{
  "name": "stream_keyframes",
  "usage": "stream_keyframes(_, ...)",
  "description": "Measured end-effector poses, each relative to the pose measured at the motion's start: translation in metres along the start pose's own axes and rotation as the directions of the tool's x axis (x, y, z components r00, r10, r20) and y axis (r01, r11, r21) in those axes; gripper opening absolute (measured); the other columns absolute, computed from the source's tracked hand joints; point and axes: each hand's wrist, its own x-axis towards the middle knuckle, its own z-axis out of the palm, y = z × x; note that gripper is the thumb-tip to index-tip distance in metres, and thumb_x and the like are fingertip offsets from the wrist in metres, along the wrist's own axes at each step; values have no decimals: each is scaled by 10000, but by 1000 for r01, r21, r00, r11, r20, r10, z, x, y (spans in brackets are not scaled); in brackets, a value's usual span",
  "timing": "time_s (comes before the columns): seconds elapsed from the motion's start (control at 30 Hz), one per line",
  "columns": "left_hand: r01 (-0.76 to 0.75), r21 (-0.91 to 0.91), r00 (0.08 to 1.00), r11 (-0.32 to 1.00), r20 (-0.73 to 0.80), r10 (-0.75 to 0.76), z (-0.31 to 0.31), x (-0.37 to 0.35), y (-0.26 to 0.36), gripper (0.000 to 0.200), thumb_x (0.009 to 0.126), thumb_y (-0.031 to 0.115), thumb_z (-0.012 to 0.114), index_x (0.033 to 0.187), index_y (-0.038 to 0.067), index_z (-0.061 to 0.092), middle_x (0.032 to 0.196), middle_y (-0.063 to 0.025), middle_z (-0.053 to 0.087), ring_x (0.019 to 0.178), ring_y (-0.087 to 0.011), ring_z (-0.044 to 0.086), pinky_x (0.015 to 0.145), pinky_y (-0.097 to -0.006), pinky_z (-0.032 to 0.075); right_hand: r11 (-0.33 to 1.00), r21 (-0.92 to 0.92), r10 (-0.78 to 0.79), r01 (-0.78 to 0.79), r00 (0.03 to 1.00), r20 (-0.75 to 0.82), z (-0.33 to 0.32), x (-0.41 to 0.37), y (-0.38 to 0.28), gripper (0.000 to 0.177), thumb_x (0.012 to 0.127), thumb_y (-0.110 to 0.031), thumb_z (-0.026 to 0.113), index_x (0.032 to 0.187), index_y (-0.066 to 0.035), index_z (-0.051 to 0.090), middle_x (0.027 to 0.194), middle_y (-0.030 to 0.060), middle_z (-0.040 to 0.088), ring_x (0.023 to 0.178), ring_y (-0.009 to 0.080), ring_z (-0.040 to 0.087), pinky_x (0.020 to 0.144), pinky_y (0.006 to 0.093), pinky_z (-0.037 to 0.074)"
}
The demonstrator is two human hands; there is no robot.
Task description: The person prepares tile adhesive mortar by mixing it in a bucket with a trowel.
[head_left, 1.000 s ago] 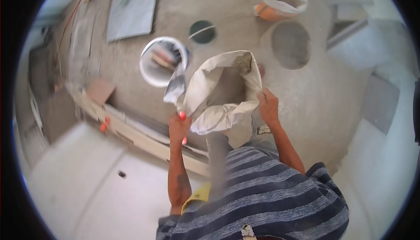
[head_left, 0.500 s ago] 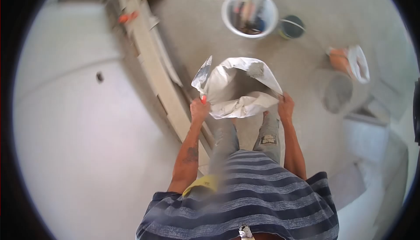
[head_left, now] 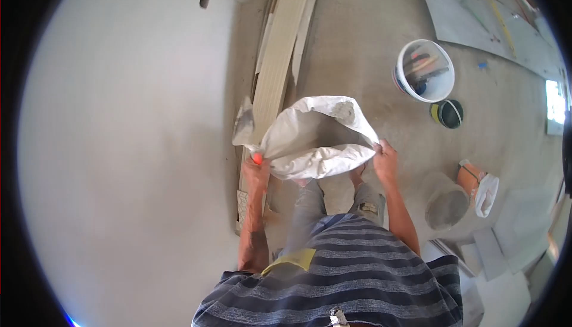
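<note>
A white bag (head_left: 316, 163) hangs with its mouth wide between my hands, in front of my legs. Grey powder clings inside its far rim, and the bottom of the bag is hidden. My left hand (head_left: 256, 175) is closed on the bag's left edge and also holds a trowel (head_left: 243, 127), its grey blade pointing up and away, an orange-red part showing by the thumb. At the opposite edge, my right hand (head_left: 385, 157) pinches the rim between thumb and fingers.
Long boards (head_left: 275, 83) lie beside the white wall (head_left: 131, 118) on the left. A white bucket of tools (head_left: 398, 77), a dark bucket (head_left: 451, 114), a grey-filled bucket (head_left: 447, 208) and an orange-and-white bag (head_left: 469, 178) stand right. Large grey panels (head_left: 444, 5) lie farther off.
My view has turned left, so the buckets and boards appear farther right. Both hands still hold the bag, which sits slightly lower in view with its mouth somewhat narrower.
</note>
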Motion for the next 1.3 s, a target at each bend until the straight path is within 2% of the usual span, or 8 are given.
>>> stream_keyframes(0.13, 7, -18, 992, 1000, -130, -10, 31, -17, 5, 276, 682, 131, 643, 864, -67, 583, 751, -201, 616, 717, -312, 609, 683, -403, 468, 994, -18, -104, 105, 994, 26, 2, 29, 19, 214, 878, -230, 523, 958, -42, 586, 824, 231, 602, 798, 420, 588, 668, 445, 444)
stream_keyframes(0.27, -87, 212, 958, 973, -250, 140, 38, -17, 5, 271, 672, 111, 639, 866, -64, 568, 764, -241, 603, 733, -416, 576, 688, -420, 462, 993, 22, -115, 113, 991, 64, -9, 31, -9, 180, 868, -187, 537, 912, -17, 579, 805, 239, 602, 784, 419, 583, 653, 430, 436)
stream_keyframes(0.67, -196, 245, 911, 949, -313, 269, 62, 4, 12, 252, 676, 122, 643, 856, -37, 569, 763, -229, 607, 735, -411, 584, 674, -424, 458, 971, 212, -129, 109, 988, 85, 37, 14, 67, 99, 844, -92, 549, 886, -9, 582, 775, 231, 591, 747, 356, 612, 655, 392, 451)
stream_keyframes(0.87, 31, 320, 973, 947, -227, 46, 76, 14, -27, 224, 667, 132, 614, 841, -6, 589, 758, -202, 625, 748, -392, 600, 685, -434, 464, 964, 239, -164, 117, 968, 191, 69, 0, 76, 115, 819, -94, 576, 892, -10, 546, 842, 220, 588, 801, 372, 586, 667, 408, 452)
stream_keyframes(0.97, 112, 227, 970, 967, -235, -57, 69, 20, -33, 241, 668, 151, 619, 843, -11, 590, 772, -201, 632, 754, -393, 606, 694, -439, 466, 946, 231, -257, 227, 960, 109, 66, 14, 56, 174, 838, -146, 579, 932, 0, 565, 650, 192, 543, 564, 270, 554, 574, 352, 445)
stream_keyframes(1.07, 142, 217, 966, 966, -242, -88, 74, 7, -29, 232, 679, 145, 603, 849, -13, 592, 782, -204, 635, 746, -393, 606, 699, -439, 467, 927, 62, -370, 370, 929, -12, 54, 46, 43, 236, 820, -169, 609, 956, 15, 554, 672, 176, 550, 598, 278, 549, 602, 368, 444)
stream_keyframes(1.17, 126, 185, 962, 975, -262, -74, 76, 16, -57, 239, 695, 147, 603, 870, -15, 596, 780, -207, 634, 737, -391, 606, 694, -431, 470, 994, 31, -106, 101, 957, 271, 85, 88, 15, 282, 801, -169, 617, 986, 30, 541, 761, 186, 601, 690, 319, 588, 646, 405, 449)
stream_keyframes(1.3, 135, 139, 969, 981, -223, -102, 75, 15, -39, 263, 708, 161, 619, 899, -19, 599, 778, -207, 633, 741, -387, 609, 689, -415, 477, 849, -45, -481, 527, 805, 348, 102, 136, 52, 238, 795, -118, 564, 983, 29, 556, 873, 247, 614, 847, 406, 595, 721, 459, 465)
